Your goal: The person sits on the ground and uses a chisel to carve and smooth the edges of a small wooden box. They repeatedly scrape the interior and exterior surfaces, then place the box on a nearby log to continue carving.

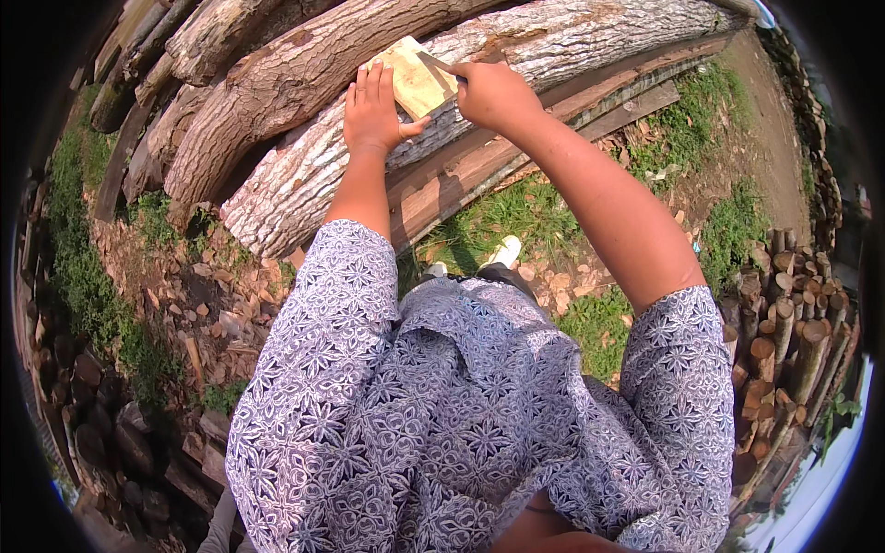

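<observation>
A flat, pale yellow piece of wood (pixel 417 81) rests on top of a rough, whitish-barked log (pixel 300 184). My left hand (pixel 371 115) steadies it, fingers along its left side and thumb stretched along its near edge. In my closed right hand (pixel 498 97) is a knife (pixel 435 63), its dark blade pointing left over the wood's far right part. The handle is hidden inside my fist, and whether the edge touches the wood I cannot tell.
Brown logs (pixel 277 97) lie stacked beyond. Sawn planks (pixel 470 175) run along the log's near side. Wood chips (pixel 235 323) and grass (pixel 507 217) cover the ground around my shoes (pixel 502 252). Cut-wood piles (pixel 784 323) stand right and lower left.
</observation>
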`<state>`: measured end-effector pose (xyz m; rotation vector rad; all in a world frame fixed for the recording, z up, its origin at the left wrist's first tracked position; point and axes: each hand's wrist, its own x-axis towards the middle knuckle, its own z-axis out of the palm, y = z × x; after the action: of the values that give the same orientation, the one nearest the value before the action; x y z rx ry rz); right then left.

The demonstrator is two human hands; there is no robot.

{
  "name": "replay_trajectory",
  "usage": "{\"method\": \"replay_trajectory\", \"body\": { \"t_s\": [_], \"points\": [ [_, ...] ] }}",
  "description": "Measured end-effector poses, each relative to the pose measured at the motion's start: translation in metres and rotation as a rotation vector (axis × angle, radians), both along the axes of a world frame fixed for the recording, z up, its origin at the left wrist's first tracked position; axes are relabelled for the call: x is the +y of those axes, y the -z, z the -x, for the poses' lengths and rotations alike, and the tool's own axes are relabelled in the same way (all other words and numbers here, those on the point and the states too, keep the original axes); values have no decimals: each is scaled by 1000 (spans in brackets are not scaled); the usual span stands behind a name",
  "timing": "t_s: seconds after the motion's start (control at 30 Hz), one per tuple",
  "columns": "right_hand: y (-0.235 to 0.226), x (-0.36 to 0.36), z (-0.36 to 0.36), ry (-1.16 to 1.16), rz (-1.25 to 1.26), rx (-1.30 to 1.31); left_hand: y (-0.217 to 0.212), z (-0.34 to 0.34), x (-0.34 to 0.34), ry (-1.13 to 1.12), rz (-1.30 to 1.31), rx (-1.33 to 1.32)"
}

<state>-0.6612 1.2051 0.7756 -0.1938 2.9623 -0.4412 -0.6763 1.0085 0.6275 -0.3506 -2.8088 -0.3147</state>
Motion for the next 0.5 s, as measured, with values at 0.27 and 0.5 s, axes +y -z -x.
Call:
{"method": "replay_trajectory", "body": {
  "t_s": [0.27,0.5],
  "points": [
    [15,20,-10,-34,136,58,4,1,-5,20,-25,59],
    [-2,10,1,-44,44,-23,3,0,-3,0,28,11]
  ]
}}
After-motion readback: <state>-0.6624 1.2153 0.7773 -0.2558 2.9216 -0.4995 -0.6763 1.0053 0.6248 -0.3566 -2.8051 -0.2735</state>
